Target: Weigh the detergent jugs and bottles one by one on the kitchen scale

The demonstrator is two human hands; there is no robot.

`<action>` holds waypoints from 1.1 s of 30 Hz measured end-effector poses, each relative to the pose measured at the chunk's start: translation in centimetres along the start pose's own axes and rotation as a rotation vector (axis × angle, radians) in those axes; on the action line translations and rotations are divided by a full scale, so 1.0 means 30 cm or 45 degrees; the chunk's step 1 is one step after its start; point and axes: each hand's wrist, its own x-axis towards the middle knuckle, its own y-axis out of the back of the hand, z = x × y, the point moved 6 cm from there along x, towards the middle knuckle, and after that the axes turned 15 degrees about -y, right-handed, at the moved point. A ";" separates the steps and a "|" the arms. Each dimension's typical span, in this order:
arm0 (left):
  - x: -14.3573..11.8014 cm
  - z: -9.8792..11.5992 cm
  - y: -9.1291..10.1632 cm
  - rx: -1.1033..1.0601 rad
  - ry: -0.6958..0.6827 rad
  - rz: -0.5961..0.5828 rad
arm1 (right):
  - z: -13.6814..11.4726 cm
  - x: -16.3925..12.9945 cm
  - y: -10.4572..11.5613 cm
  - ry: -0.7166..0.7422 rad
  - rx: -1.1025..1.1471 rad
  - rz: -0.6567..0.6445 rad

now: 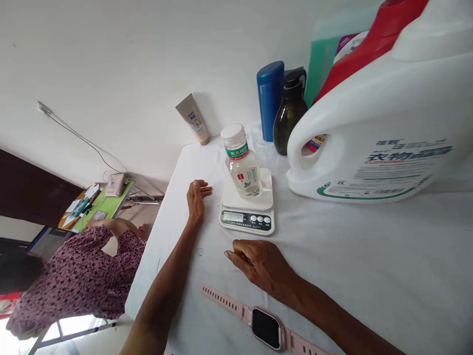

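Observation:
A white kitchen scale [247, 221] lies on the table, and a clear plastic bottle [242, 170] with a white cap and green label stands on its platform. The scale's small display looks blank. My left hand [197, 197] rests on the tabletop just left of the scale, its fingers loosely stretched toward it, holding nothing. In front of the scale my right hand [256, 264] rests on the table with its fingers curled in and the thumb sticking out; nothing shows in it. A smartwatch [266, 327] with a pink strap lies nearest me, partly below the right forearm.
A large white detergent jug [388, 133] stands at the right. Behind are a dark pump bottle [290, 116], a blue bottle [271, 101] and a beige tube [194, 120] against the wall. Left, beyond the table edge, a person in a patterned top [84, 276] sits by a green table [117, 201].

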 end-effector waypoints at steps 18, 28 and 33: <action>0.004 -0.004 -0.008 0.079 -0.054 -0.120 | -0.001 0.008 0.008 -0.080 0.024 -0.028; 0.006 0.140 -0.017 0.015 -0.124 -0.203 | 0.002 0.013 0.014 -0.094 0.106 -0.041; 0.020 0.352 -0.145 0.050 -0.346 -0.483 | 0.012 0.016 0.000 -0.133 0.118 -0.069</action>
